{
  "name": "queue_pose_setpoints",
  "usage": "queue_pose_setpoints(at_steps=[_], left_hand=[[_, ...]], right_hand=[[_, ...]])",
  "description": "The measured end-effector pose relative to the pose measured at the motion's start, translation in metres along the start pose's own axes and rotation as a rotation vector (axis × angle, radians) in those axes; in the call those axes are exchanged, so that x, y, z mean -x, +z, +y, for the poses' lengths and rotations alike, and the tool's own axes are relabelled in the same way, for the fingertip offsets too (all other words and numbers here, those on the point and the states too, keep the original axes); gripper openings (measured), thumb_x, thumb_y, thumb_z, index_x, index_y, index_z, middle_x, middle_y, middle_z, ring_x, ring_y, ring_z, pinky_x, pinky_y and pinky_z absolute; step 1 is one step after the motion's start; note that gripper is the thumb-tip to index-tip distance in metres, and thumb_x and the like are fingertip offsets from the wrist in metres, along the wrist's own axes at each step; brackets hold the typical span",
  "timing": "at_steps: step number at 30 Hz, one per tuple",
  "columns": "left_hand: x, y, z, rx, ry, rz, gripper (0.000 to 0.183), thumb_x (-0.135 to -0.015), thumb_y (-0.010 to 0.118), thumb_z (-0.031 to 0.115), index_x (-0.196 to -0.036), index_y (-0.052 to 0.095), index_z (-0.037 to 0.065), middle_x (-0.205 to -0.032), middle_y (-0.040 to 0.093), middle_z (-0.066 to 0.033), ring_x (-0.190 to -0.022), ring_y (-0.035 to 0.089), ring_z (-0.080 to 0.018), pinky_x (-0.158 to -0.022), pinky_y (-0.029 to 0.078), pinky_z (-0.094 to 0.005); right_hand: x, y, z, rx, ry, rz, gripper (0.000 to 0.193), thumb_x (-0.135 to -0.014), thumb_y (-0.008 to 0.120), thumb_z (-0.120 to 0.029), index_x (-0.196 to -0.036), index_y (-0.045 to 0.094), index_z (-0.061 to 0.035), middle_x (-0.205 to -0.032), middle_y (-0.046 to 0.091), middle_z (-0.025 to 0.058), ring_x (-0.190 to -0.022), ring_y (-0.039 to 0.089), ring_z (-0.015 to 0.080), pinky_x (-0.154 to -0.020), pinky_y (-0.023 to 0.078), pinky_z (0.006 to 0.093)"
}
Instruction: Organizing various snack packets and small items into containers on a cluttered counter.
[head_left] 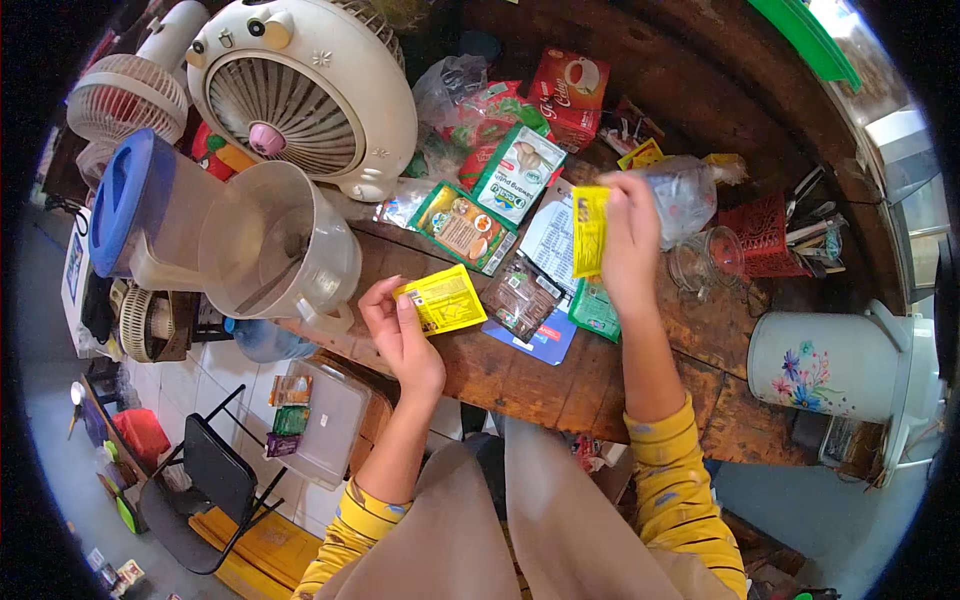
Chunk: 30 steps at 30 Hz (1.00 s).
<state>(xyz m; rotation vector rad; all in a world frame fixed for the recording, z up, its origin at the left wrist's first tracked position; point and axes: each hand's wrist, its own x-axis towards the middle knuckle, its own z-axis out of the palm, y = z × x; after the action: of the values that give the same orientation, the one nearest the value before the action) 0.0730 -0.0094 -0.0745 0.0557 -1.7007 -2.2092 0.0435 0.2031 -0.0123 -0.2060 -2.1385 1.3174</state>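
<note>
Between thumb and fingers, my left hand (402, 335) pinches a yellow sachet (446, 300) above the front part of the wooden table. My right hand (632, 235) grips a second yellow sachet (590, 230), held upright and farther back. Between and behind them lie a dark brown sachet (523, 296), a brown-and-green spice sachet (462, 228) and a white-and-green seasoning sachet (518, 176). A green sachet (596, 308) is partly hidden by my right forearm. Under the brown sachet sit a blue card (545, 342) and a printed paper sheet (550, 235).
A white fan (300, 90) and a clear plastic bucket (325, 250) stand at the left of the wooden table (480, 380). Right of my hand are a glass jar (706, 262), a red basket (762, 235) and a flowered white container (825, 365). A red box (568, 95) is at the back.
</note>
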Motion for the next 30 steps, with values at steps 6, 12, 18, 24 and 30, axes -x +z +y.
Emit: queue_pose_setpoints(at_steps=[6, 12, 18, 24, 30], left_hand=[[0.001, 0.002, 0.002, -0.049, 0.005, -0.057, 0.019, -0.092, 0.041, 0.011, -0.109, 0.042, 0.002, -0.099, 0.045, -0.0063, -0.09, 0.044, -0.0124, -0.083, 0.036, -0.027], [0.001, 0.002, 0.001, -0.108, 0.022, -0.045, 0.019, -0.092, 0.04, 0.01, -0.109, 0.043, 0.002, -0.1, 0.044, -0.0069, -0.09, 0.044, -0.0123, -0.082, 0.037, -0.027], [0.002, 0.0, 0.002, -0.112, 0.026, -0.01, 0.018, -0.092, 0.04, 0.011, -0.107, 0.043, 0.002, -0.101, 0.045, -0.0066, -0.091, 0.044, -0.0123, -0.083, 0.036, -0.0265], [0.004, 0.011, 0.004, -0.11, 0.058, -0.07, 0.017, -0.092, 0.041, 0.012, -0.105, 0.044, 0.002, -0.099, 0.045, -0.0061, -0.091, 0.044, -0.0124, -0.084, 0.035, -0.0263], [0.002, 0.008, 0.007, -0.235, 0.086, -0.127, 0.019, -0.093, 0.038, 0.01, -0.106, 0.046, -0.001, -0.101, 0.049, -0.0086, -0.093, 0.046, -0.0144, -0.086, 0.037, -0.0277]], right_hand=[[-0.061, 0.071, -0.03, 0.417, -0.221, -0.395, 0.052, -0.076, 0.065, -0.035, -0.114, 0.047, -0.0029, -0.09, 0.063, 0.0165, -0.084, 0.062, 0.0284, -0.071, 0.049, 0.0362], [-0.088, 0.088, -0.029, 0.91, -0.091, -0.581, 0.056, -0.067, 0.068, -0.031, -0.112, 0.049, -0.0054, -0.086, 0.063, 0.018, -0.083, 0.062, 0.034, -0.074, 0.05, 0.0427], [-0.03, 0.023, -0.05, 1.073, 0.104, -0.612, 0.045, -0.069, 0.066, -0.029, -0.105, 0.053, -0.0054, -0.083, 0.064, 0.0169, -0.081, 0.062, 0.0325, -0.068, 0.05, 0.0431], [-0.032, 0.008, -0.043, 0.972, 0.006, -0.469, 0.034, -0.074, 0.055, -0.017, -0.107, 0.059, -0.0083, -0.082, 0.064, 0.0175, -0.077, 0.061, 0.0334, -0.068, 0.049, 0.0432], [-0.038, 0.041, -0.052, 0.755, -0.142, -0.418, 0.02, -0.074, 0.054, -0.021, -0.076, 0.064, -0.0044, -0.071, 0.063, 0.0187, -0.068, 0.062, 0.0346, -0.063, 0.049, 0.0459]])
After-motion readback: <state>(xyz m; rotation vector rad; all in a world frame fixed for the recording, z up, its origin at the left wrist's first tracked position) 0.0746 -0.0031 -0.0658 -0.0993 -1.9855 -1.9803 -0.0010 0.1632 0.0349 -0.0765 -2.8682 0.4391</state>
